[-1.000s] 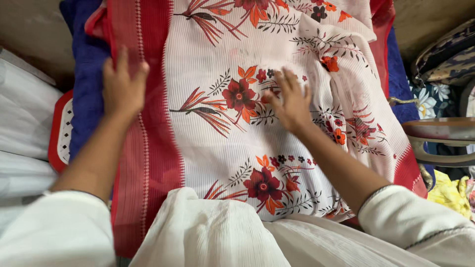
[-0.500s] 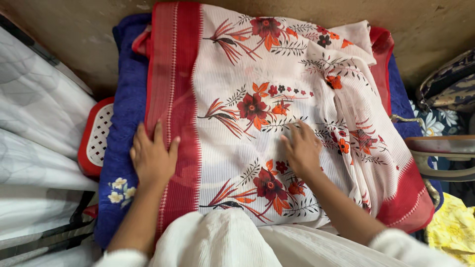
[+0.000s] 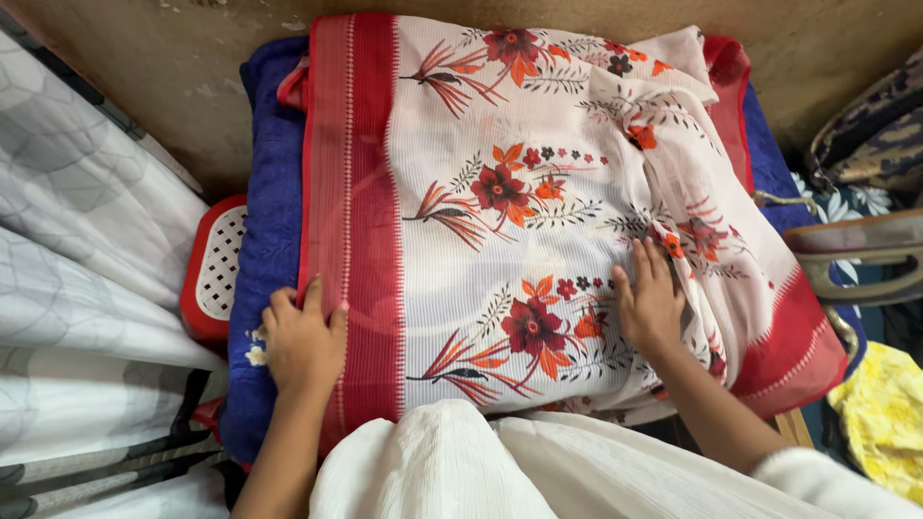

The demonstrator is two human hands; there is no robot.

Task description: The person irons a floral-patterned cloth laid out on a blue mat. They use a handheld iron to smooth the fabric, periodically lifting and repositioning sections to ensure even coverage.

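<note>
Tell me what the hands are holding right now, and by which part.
Nothing is gripped. The left hand lies flat on the floral cloth at its red border; the right hand presses flat on its printed middle.

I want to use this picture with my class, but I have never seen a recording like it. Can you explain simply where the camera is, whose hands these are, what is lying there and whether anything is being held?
There is no machine here. The camera sits on a person's head and looks down, so both hands are that person's own. The left hand lies flat on the red border of a floral cloth, white with red and orange flowers. The right hand lies flat on the flowered part. Neither hand grips anything; the fingers are stretched out, pressing on the cloth. Under it lies a blue cloth, over a red and white plastic stool. White fabric lies to the left.
</note>
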